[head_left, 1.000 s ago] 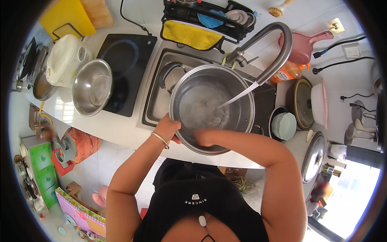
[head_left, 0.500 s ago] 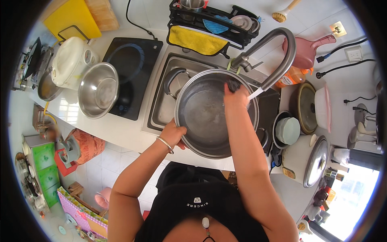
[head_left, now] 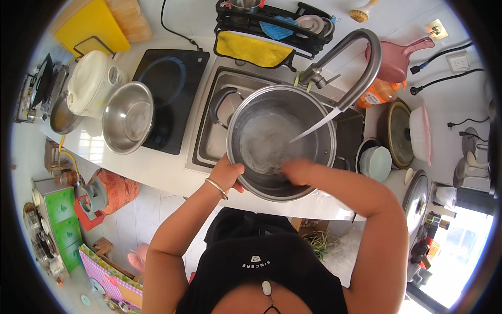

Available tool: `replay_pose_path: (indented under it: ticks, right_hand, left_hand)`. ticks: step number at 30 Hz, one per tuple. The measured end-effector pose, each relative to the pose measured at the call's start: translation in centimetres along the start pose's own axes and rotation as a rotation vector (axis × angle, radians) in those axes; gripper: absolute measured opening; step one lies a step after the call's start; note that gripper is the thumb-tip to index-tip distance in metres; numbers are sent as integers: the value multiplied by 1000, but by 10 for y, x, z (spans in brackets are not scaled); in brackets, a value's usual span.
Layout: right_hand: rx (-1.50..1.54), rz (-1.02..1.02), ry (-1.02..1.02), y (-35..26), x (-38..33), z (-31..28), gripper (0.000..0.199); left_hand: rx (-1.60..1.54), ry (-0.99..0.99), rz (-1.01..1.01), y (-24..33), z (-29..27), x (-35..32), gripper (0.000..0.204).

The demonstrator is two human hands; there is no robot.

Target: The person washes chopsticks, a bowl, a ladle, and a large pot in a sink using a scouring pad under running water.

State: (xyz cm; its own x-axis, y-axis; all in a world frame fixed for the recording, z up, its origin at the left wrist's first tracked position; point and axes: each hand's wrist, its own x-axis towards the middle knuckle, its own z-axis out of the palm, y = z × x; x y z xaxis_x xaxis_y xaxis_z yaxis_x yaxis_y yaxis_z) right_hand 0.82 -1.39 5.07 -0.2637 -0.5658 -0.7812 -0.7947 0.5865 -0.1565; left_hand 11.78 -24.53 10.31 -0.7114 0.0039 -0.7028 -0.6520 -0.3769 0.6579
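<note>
A large, deep metal pot (head_left: 240, 104) with dark side handles rests over the sink (head_left: 205, 152), tilted a little. My left hand (head_left: 229, 175) is closed on its near left rim, with the thumb on the inside. Down inside the pot, at the near right wall, is my right hand (head_left: 299, 171), smeared by motion. Its fingers look curled, and the dark scouring pad seen in them earlier is hidden by the blur. From the curved tap (head_left: 366, 68) a stream of water (head_left: 316, 124) runs into the pot, and cloudy water (head_left: 269, 138) swirls over the bottom.
Left of the sink lies a black induction hob (head_left: 170, 99), with a steel bowl (head_left: 128, 118) overlapping its edge. A black rack (head_left: 251, 21) with a yellow cloth (head_left: 253, 51) stands behind. Bowls (head_left: 375, 163) and a large lidded pot (head_left: 417, 201) crowd the right side.
My right hand has moved from the pot's far right wall to its near right wall. The water stream now falls freely into the pot, and the water swirls. My left hand stays on the rim.
</note>
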Motion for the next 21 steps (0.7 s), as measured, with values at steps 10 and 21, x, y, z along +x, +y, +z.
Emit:
replay_pose_path:
  ticks: [10,21]
  right_hand:
    - [213,233,840,-15,115,-50,36]
    - [474,-79,434,30,-58,-81,39]
  left_hand:
    - [65,11,-19,12,1,-4,37]
    - [-21,-60,-44,4,-7,3,51]
